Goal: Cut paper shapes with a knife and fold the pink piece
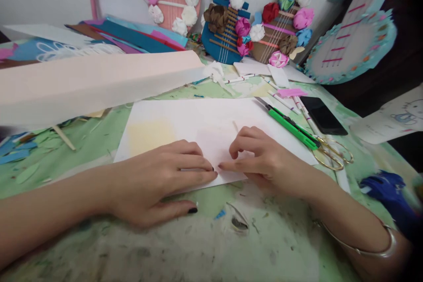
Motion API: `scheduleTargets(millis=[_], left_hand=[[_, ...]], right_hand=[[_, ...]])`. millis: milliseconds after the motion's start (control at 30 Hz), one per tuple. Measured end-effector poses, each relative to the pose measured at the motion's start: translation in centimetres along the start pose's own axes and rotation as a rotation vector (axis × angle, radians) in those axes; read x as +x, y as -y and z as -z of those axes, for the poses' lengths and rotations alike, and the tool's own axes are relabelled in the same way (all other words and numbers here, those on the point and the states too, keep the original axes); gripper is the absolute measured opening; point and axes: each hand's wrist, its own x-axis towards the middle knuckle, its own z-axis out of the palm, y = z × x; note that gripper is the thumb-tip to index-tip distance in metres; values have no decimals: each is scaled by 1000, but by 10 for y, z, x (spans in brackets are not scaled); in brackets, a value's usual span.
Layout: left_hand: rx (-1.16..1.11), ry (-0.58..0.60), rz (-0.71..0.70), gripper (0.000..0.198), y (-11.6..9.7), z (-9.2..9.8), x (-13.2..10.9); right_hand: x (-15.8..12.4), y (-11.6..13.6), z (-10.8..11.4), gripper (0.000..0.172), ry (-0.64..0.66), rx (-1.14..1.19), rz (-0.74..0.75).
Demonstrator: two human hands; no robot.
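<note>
A white sheet of paper (185, 112) lies before me, with a pale yellow patch at its left and a faint pink tint near the middle. My left hand (165, 180) rests flat on its near edge, fingers stretched out and thumb apart on the table. Opposite it, my right hand (267, 158) touches the paper with the index fingertip, close to the left fingertips. Its other fingers are bent, and I see nothing held in them. A green utility knife (291, 128) lies on the sheet's right side, blade out, beside gold-handled scissors (330, 154).
A black phone (324, 115), a white cup (393, 114) and a blue object (386, 189) are on the right. A long pale paper-covered piece (99, 81) lies at the left. Decorated toy guitars (221, 39) lean against the wall. Paper scraps (29, 174) litter the green table (158, 246).
</note>
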Motion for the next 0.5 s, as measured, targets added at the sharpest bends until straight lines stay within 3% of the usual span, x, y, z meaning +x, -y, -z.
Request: scheduleTargets(millis=[100,300,500], left_hand=[[17,20,37,48,-2,-5,0],[74,53,88,46,-5,-11,2],[-17,36,47,35,-3,-2,2]], right_hand=[[1,3,-1,26,69,-8,4],[1,1,-1,26,66,-10,-2],[2,3,2,23,78,-32,-11]])
